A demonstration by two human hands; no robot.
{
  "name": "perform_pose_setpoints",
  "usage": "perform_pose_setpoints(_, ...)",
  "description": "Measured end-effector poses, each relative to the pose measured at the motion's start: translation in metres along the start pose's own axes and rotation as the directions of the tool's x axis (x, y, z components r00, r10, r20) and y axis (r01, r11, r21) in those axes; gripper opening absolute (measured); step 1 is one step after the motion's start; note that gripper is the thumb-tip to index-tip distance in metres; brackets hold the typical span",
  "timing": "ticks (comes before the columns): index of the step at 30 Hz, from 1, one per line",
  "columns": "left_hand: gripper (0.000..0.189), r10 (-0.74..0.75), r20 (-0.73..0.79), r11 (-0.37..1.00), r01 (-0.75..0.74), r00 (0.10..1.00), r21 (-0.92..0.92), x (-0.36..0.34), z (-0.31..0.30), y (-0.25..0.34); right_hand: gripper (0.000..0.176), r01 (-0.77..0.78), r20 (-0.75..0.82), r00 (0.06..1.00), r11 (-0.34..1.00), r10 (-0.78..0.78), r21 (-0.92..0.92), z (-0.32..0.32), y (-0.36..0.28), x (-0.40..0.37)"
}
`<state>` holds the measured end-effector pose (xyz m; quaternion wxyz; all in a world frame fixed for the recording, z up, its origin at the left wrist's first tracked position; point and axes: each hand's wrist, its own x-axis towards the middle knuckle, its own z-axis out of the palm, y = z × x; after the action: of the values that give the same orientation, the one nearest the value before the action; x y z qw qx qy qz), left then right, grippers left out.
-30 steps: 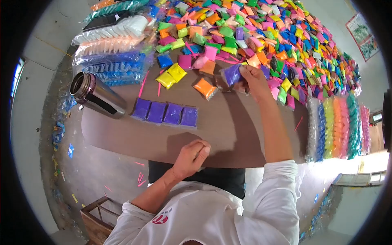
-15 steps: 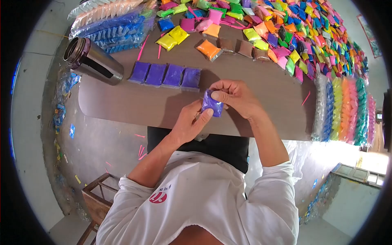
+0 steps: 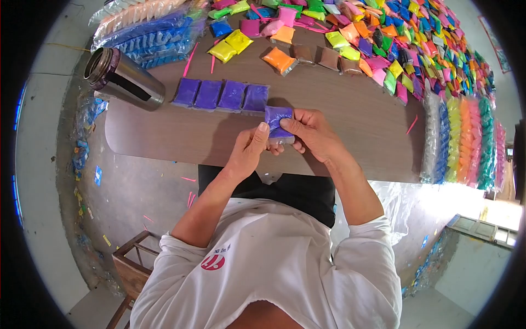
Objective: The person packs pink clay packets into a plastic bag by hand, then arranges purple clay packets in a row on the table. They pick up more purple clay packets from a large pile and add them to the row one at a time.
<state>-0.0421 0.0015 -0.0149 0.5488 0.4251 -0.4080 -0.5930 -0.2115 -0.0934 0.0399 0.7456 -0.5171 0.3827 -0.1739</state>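
Over the table, my two hands hold a small clear packet of purple clay-like stuff (image 3: 278, 113). My right hand (image 3: 313, 131) pinches it, thumb pressed on its face and fingers behind. At the packet's lower left edge is my left hand (image 3: 249, 148), its thumb upright along the side and its fingertips curled under the bottom. Just to the left and farther back, several like purple packets (image 3: 207, 95) lie flat in a row, side by side. The held packet is close to the right end of that row.
A steel flask (image 3: 129, 79) leans at the left of the table (image 3: 350, 137). Behind it lie bagged strips of packets (image 3: 159, 41). A large heap of coloured packets (image 3: 405, 44) fills the back right, with long packet strips (image 3: 460, 142) at the right edge. A wooden stool (image 3: 131, 263) stands lower left.
My hands have moved the packet slightly away from me and to the left, nearer the row. It now stands straighter, and my left thumb has come off its face to the side.
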Motion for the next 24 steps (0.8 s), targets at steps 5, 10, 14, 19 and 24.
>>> perform_pose_setpoints(5, 0.058, -0.019, -0.011, 0.999, 0.019, 1.000, 0.039, 0.001, -0.003, 0.005, 0.023, 0.057, -0.014, 0.998, 0.998, -0.057, 0.000, 0.005, 0.003, 0.005)
perform_pose_setpoints(10, 0.047, 0.071, -0.020, 0.979, -0.066, 0.997, 0.194, 0.001, 0.007, 0.002, 0.021, 0.131, -0.152, 0.978, 0.989, -0.140, -0.068, 0.001, 0.010, 0.002)
perform_pose_setpoints(14, 0.034, 0.233, 0.065, 0.787, -0.228, 0.970, 0.573, -0.003, 0.012, 0.002, 0.023, 0.110, -0.341, 0.923, 0.972, -0.177, -0.207, -0.011, -0.003, 0.007)
perform_pose_setpoints(19, 0.025, 0.278, 0.059, 0.753, -0.256, 0.959, 0.606, -0.008, 0.024, 0.009, 0.035, 0.010, -0.307, 0.934, 0.870, -0.184, -0.493, -0.018, -0.006, 0.033)
perform_pose_setpoints(24, 0.019, 0.260, 0.056, 0.786, -0.245, 0.964, 0.568, -0.009, 0.023, 0.011, 0.042, -0.020, -0.312, 0.901, 0.689, -0.302, -0.724, -0.009, -0.011, 0.042)
